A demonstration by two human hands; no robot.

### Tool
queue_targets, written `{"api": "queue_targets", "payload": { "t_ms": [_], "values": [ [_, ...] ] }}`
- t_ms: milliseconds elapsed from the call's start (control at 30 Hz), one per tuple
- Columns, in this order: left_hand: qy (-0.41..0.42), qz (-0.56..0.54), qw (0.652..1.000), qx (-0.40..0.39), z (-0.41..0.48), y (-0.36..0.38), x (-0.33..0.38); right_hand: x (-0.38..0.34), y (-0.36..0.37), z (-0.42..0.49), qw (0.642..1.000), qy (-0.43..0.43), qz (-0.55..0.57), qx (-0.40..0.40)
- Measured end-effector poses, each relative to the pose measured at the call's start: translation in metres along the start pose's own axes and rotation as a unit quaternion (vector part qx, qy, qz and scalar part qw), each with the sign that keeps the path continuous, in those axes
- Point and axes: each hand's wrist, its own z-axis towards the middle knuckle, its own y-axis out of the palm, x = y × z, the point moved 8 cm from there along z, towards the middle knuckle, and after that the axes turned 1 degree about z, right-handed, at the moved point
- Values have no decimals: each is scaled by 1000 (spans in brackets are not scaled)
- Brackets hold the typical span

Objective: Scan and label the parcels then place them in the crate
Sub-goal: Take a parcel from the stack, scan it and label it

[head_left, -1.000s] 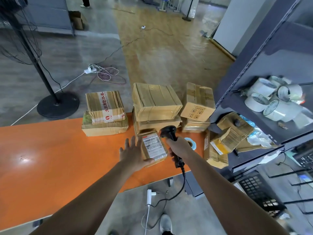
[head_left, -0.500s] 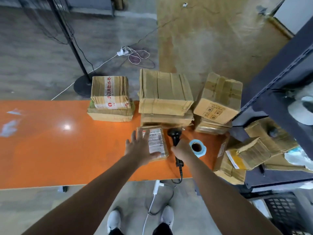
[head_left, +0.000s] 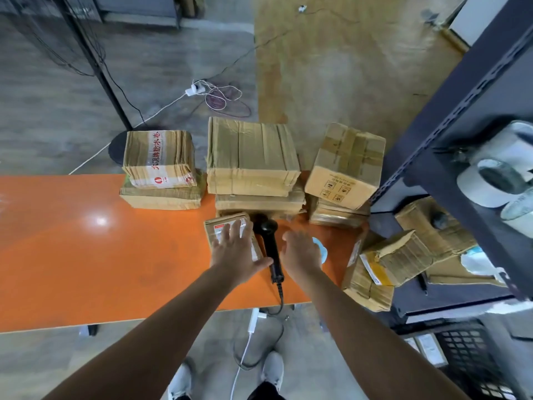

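Lying scanner point(head_left: 271, 249), head far, handle near, axis front-to-back.

Glossy orange table point(head_left: 72, 255); brown cardboard parcels point(head_left: 251, 157) wrapped in shiny tape; matt black plastic scanner point(head_left: 269, 241); dark metal shelf point(head_left: 461, 111).

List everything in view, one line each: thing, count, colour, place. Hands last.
table: one, orange, across the middle
parcel stacks: three, brown, along the table's far edge
labelled parcel: one, brown with white label, before the middle stack
scanner: one, black, on the table right of that parcel
label roll: one, pale blue, right of the scanner
rack: one, dark grey, right side
loose parcels: several, brown, on the rack's lower shelf
tape rolls: several, white, upper shelf
crate: one, black, floor at lower right
left hand: flat on the labelled parcel
right hand: relaxed, partly over the label roll
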Motion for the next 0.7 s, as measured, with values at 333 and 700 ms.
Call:
{"api": "queue_targets", "payload": {
  "t_ms": [333,700],
  "values": [
    [-15,-39,999,18,-7,-2,16,41,7,-1,997,61,-31,18],
    [-148,-406,902,-7,-3,-9,5,19,-50,-21,925,-38,377,-15]
  ]
}}
